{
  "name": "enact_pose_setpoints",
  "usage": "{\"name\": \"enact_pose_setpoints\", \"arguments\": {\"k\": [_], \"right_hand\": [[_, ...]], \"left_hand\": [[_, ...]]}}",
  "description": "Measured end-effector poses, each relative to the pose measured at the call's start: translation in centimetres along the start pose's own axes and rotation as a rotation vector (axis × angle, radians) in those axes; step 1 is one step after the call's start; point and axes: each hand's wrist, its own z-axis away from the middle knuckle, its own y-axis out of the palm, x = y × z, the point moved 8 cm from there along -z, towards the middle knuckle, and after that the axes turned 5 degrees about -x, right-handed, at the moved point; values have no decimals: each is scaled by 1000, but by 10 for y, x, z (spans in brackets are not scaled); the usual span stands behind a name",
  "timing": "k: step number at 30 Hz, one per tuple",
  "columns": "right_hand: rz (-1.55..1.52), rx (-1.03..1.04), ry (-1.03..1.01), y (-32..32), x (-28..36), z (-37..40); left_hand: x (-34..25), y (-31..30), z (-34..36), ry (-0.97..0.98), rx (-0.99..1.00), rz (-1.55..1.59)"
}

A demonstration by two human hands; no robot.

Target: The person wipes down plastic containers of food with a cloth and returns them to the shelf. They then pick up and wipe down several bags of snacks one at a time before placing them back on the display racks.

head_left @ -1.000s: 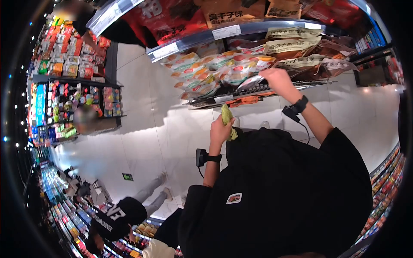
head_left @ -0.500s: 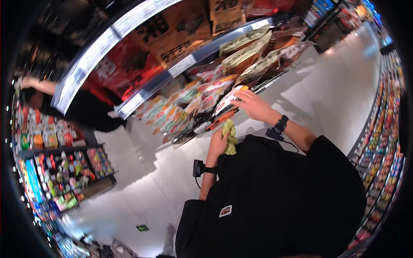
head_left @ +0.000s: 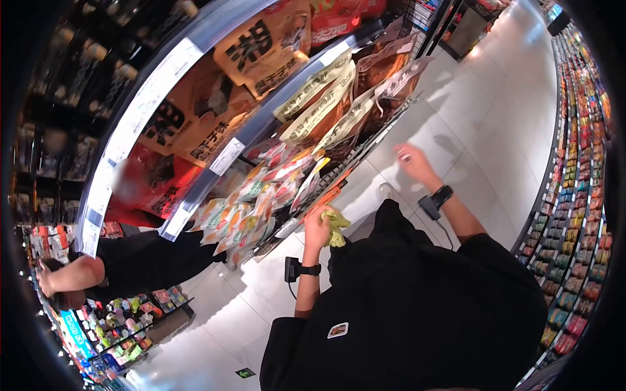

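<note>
My left hand is closed around a crumpled yellow-green cloth, close beside the front edge of the lower shelf. An orange strip shows along that edge, just above my left fingers. My right hand hangs in the air over the floor, away from the shelf, its fingers curled in and nothing plainly visible in them. Small snack packets stand crowded on the shelf, left of my hands. Larger cream-topped bags stand farther along it.
Large brown and red bags fill the shelf above, behind a rail with price labels. Another person in black stands at the left, one arm raised. Long packed shelves curve along the right. Pale tiled floor runs between.
My right hand has left the white packet at the shelf edge and moved right, its fingers now curled. The cloth stays in my left hand. The view has shifted along the shelf.
</note>
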Motion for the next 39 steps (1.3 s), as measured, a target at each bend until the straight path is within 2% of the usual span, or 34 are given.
{"name": "enact_pose_setpoints", "arguments": {"k": [2,4,6,7,8,9,10,12,16,18,20,21,22,24,25,27,28,29,30,32,33,34,36,37,38,39], "right_hand": [[-62,-219,151,-68,-58,-34],[-93,-294,200,-112,-92,-75],[-156,-306,87,-144,-102,-113],[-165,-297,85,-153,-106,-130],[-167,-200,58,-148,-103,-150],[-169,-102,29,-143,-99,-167],[-177,-92,25,-144,-100,-182],[-413,102,32,-127,-103,-205],[-385,31,14,-124,-129,-231],[-295,36,-56,-126,-123,-234],[-478,255,86,-104,-156,-243],[-327,111,43,-102,-188,-252],[-331,124,38,-102,-184,-254],[-557,74,-34,-123,-154,-247],[-619,142,-39,-135,-135,-245],[-475,211,-124,-176,-71,-231],[-801,315,83,-192,-33,-208],[-821,407,44,-197,-41,-205],[-888,584,-12,-204,-33,-195],[-739,745,165,-211,-42,-163],[-875,694,23,-214,-22,-156],[-950,782,94,-202,-30,-144],[-848,890,191,-183,-69,-123],[-852,900,190,-178,-55,-108],[-948,785,321,-176,-32,-98],[-1039,661,454,-175,-24,-88]], "left_hand": [[4,38,-6,-198,104,-18],[-8,81,-28,-147,102,-12],[-25,127,-59,-115,112,32],[-46,142,-79,-48,31,36],[-73,153,-100,19,-50,38],[-89,164,-118,-58,-88,38],[-100,173,-136,-135,-126,39],[-75,196,-175,-175,-230,-64],[-75,220,-214,-321,-299,1],[-75,224,-218,-299,-391,-50],[-101,218,-216,-173,-460,-352],[-122,215,-215,13,-514,-362],[-125,213,-215,5,-526,-367],[-155,213,-210,272,-519,-309],[-198,200,-205,252,-517,-135],[-245,180,-192,358,-560,51],[-259,167,-179,375,-569,141],[-254,161,-170,376,-560,203],[-277,152,-162,313,-518,446],[-278,146,-161,97,-415,804],[-275,145,-157,-43,-439,910],[-271,149,-161,-187,-355,997],[-266,153,-163,-319,-294,1102],[-255,149,-160,-294,-387,1055],[-237,140,-157,-285,-487,966],[-231,124,-152,-144,-637,859]]}}
